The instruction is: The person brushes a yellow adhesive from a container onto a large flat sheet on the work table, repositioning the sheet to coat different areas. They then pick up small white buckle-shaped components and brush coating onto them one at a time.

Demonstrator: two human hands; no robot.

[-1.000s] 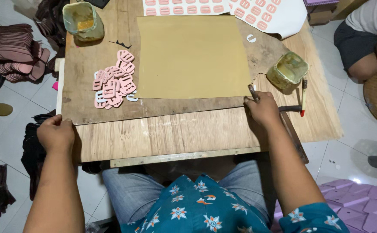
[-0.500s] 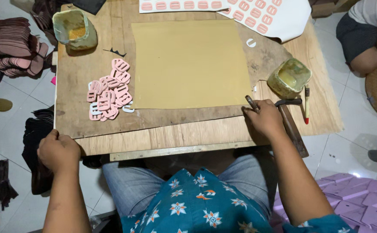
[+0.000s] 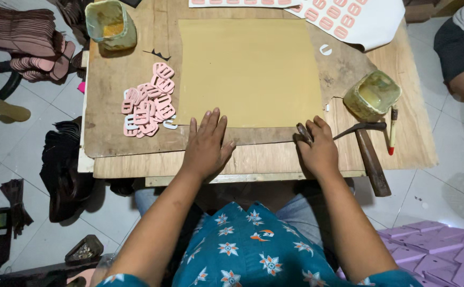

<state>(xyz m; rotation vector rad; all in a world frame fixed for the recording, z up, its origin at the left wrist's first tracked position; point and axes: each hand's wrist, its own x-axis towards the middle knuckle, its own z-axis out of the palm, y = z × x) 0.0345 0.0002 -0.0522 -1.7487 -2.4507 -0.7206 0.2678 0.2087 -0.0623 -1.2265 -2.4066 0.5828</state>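
Left hand [image 3: 206, 146]: palm down, fingers spread flat, tips resting on the near edge of the tan sheet [image 3: 249, 72]; nothing gripped.

Right hand [image 3: 318, 149]: at the sheet's near right corner, fingers curled narrow around a small dark tool [image 3: 304, 133], whose tip shows above the knuckles.

Bench [image 3: 136, 165]: wooden boards, near edge just ahead of both wrists; a worn brown board lies on top and carries the sheet.

Hammer [image 3: 369, 151]: right of the right hand, dark handle pointing toward the person, head beside the jar.

Red-tipped pencil [image 3: 392, 135]: just right of the hammer, lying apart from it.

Tan sheet: large, rectangular, flat, centred on the bench between both hands and the far edge.

Pink cut pieces [image 3: 148, 101]: loose heap left of the sheet, close to its left edge.

Glue jar [image 3: 372, 95]: yellowish, open, right of the sheet, beyond the hammer.

Second jar [image 3: 110, 24]: far left corner, same yellowish contents.

White sheet with pink cut-outs [image 3: 343, 21]: far right, overlapping the bench's far edge.

Stacked pink soles [image 3: 27, 42]: on the floor, left of the bench.
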